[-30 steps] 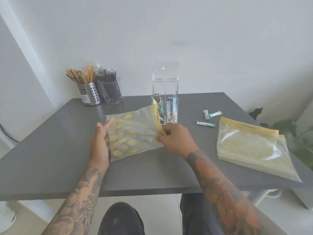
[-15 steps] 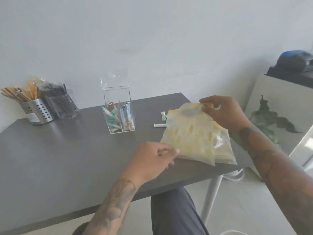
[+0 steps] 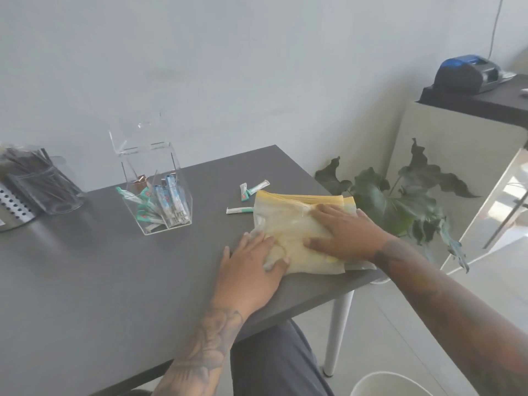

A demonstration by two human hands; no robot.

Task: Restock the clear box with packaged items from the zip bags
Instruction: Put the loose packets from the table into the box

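A stack of yellowish zip bags (image 3: 288, 224) lies flat at the right end of the grey table (image 3: 114, 281). My right hand (image 3: 345, 232) presses flat on top of the stack, fingers spread. My left hand (image 3: 251, 270) rests flat on the stack's near left corner. The clear box (image 3: 154, 190), lid raised, stands mid-table to the left and holds several teal and blue packaged items. Three small teal-and-white packets (image 3: 253, 190) lie loose on the table between the box and the bags.
A clear cup of dark sticks (image 3: 43, 181) and a perforated metal holder (image 3: 14, 207) stand at the far left. A potted plant (image 3: 400, 201) and a pale cabinet (image 3: 457, 167) stand right of the table. A white bin rim (image 3: 391, 384) shows below.
The patterned zip bag went from mid-table to the right and now lies on top of the bag stack. Both hands moved right and now press flat on it.
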